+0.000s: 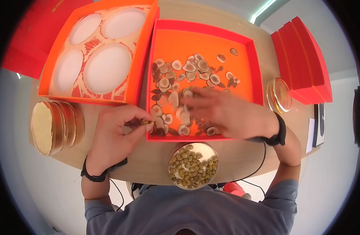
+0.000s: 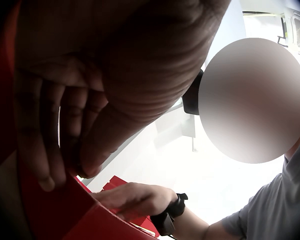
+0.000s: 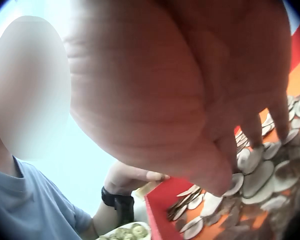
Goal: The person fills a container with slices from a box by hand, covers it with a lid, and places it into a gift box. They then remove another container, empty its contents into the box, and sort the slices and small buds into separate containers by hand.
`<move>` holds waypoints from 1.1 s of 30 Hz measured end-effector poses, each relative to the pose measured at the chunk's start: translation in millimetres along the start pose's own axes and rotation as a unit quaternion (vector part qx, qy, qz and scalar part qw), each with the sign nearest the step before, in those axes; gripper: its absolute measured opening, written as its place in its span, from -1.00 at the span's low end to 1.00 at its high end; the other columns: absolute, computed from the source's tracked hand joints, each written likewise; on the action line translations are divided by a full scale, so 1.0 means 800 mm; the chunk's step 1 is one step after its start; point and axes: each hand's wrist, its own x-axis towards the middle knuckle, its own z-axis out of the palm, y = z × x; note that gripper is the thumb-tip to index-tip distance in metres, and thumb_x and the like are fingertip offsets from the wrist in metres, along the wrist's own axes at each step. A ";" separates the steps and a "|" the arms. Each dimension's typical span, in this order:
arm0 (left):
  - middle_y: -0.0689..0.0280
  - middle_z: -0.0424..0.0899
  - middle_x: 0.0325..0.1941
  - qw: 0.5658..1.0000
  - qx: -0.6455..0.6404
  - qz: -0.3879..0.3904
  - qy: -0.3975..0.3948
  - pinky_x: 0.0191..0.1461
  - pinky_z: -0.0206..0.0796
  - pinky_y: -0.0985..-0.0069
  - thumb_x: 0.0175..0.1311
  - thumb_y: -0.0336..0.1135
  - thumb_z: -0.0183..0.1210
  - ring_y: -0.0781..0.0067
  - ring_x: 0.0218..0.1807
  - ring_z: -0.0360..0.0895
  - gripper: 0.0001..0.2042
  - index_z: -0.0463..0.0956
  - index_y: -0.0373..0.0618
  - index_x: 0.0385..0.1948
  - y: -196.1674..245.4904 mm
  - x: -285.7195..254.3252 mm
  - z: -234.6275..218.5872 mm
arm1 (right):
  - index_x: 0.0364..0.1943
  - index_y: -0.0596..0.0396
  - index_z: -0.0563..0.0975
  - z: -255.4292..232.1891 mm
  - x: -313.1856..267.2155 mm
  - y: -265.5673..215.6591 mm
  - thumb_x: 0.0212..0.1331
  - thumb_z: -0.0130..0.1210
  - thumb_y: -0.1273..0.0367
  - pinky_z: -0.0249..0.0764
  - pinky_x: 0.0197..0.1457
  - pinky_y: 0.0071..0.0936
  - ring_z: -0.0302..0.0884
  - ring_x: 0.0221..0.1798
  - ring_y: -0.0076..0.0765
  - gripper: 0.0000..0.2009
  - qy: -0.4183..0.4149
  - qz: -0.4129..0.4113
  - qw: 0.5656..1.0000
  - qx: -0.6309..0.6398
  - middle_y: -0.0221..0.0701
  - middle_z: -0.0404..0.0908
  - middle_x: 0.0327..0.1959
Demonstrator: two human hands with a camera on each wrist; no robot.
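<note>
In the head view my left hand [image 1: 113, 131] pinches a small yellowish-brown dried coil [image 1: 145, 122] between thumb and fingers, at the near left corner of a red-walled orange tray [image 1: 180, 37]. Pale round slices with dark rims [image 1: 173, 99] lie scattered over the tray floor. Above them is my right hand [image 1: 223, 113], its fingers blurred. Those fingers [image 3: 250, 130] reach down among the slices in the right wrist view, spread and fairly straight. A round dish [image 1: 203, 150] of similar coils stands just in front of the tray.
At the left are an orange box [image 1: 150, 23] with four round white recesses and several gold-coloured round tins [image 1: 43, 129]. Red boxes [image 1: 301, 58] and clear round lids [image 1: 279, 96] stand at the right. A black cable [image 1: 262, 160] crosses the table's near right.
</note>
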 end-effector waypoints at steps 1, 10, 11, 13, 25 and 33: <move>0.29 0.69 -0.45 1.000 0.004 0.001 0.001 -0.27 0.47 0.63 0.02 -0.59 0.31 0.57 -0.41 0.63 -0.88 0.62 -0.24 -0.39 0.000 0.000 0.000 | -0.09 0.27 0.52 0.001 -0.005 -0.004 -0.14 0.03 0.66 0.41 0.20 -0.09 0.25 0.30 0.06 -0.60 -0.004 -0.007 1.000 0.012 -0.19 0.38 0.26; 0.29 0.68 -0.45 0.999 0.031 0.022 -0.008 -0.26 0.46 0.63 0.02 -0.59 0.30 0.57 -0.40 0.63 -0.89 0.61 -0.24 -0.40 0.001 0.003 -0.002 | 0.04 0.32 0.46 -0.024 -0.059 -0.015 -0.11 -0.02 0.66 0.37 0.25 -0.06 0.27 0.31 0.10 -0.53 -0.040 0.106 0.991 0.066 -0.08 0.34 0.28; 0.29 0.68 -0.45 0.999 0.026 0.021 -0.008 -0.25 0.46 0.64 0.02 -0.59 0.30 0.57 -0.40 0.63 -0.89 0.61 -0.25 -0.40 0.001 0.003 -0.001 | 0.05 0.32 0.45 -0.025 -0.064 -0.019 -0.10 -0.02 0.65 0.36 0.26 -0.06 0.28 0.30 0.11 -0.52 -0.053 0.130 0.988 0.064 -0.06 0.33 0.28; 0.28 0.67 -0.46 0.999 0.026 0.025 -0.005 -0.26 0.46 0.64 0.02 -0.59 0.30 0.56 -0.40 0.62 -0.89 0.60 -0.25 -0.40 0.001 0.002 0.001 | 0.11 0.30 0.42 -0.021 -0.069 -0.026 -0.06 0.00 0.62 0.31 0.30 -0.05 0.23 0.34 0.15 -0.50 -0.070 0.127 0.987 0.066 -0.04 0.28 0.32; 0.22 0.64 -0.43 0.979 0.130 0.148 -0.055 -0.36 0.39 0.53 -0.04 -0.62 0.27 0.37 -0.45 0.58 -0.85 0.58 -0.22 -0.40 0.001 0.001 0.005 | 0.10 0.22 0.41 -0.010 0.005 0.046 0.03 0.08 0.56 0.26 0.36 -0.01 0.13 0.41 0.19 -0.55 0.033 0.149 0.988 -0.033 -0.06 0.19 0.38; 0.22 0.60 -0.42 0.955 0.190 0.210 -0.084 -0.38 0.38 0.42 -0.04 -0.64 0.22 0.23 -0.41 0.56 -0.82 0.54 -0.21 -0.37 0.000 0.001 0.003 | 0.10 0.20 0.41 -0.020 -0.013 0.049 0.08 0.06 0.56 0.35 0.28 -0.16 0.35 0.26 0.05 -0.58 0.019 0.160 0.983 0.087 -0.13 0.30 0.34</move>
